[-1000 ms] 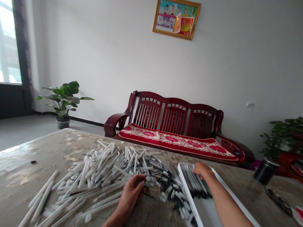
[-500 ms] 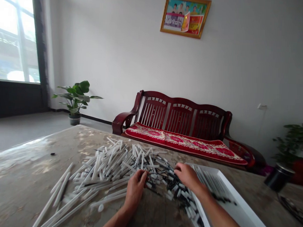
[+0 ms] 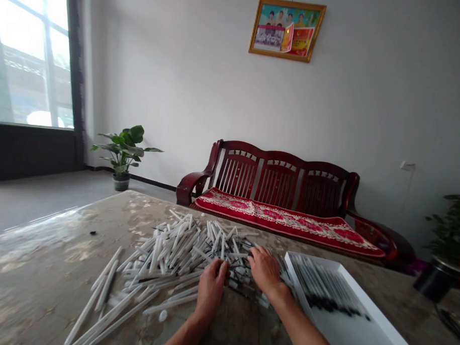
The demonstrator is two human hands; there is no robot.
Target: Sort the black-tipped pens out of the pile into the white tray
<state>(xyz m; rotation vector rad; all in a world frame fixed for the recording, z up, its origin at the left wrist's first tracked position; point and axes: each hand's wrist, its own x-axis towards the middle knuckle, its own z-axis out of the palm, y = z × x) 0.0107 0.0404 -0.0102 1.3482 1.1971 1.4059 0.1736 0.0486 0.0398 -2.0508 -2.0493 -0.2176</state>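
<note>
A big heap of white pen barrels point(image 3: 166, 256) lies on the marble table point(image 3: 41, 266), mixed with black pen parts point(image 3: 239, 273) near the middle. My left hand point(image 3: 211, 287) rests curled at the heap's near edge, fingers pinched on something I cannot make out. My right hand point(image 3: 264, 269) lies over the black parts just beside it, fingers bent down onto them. To the right sits a white tray point(image 3: 360, 338) with a row of assembled pens point(image 3: 324, 286).
A black cup point(image 3: 435, 275) stands at the table's far right. Beyond the table are a red wooden bench point(image 3: 285, 199), a potted plant point(image 3: 123, 153) by the window and another plant point(image 3: 454, 230) at right.
My right hand has left the white tray and moved left onto the black parts beside my left hand. The camera view has swung to the left.
</note>
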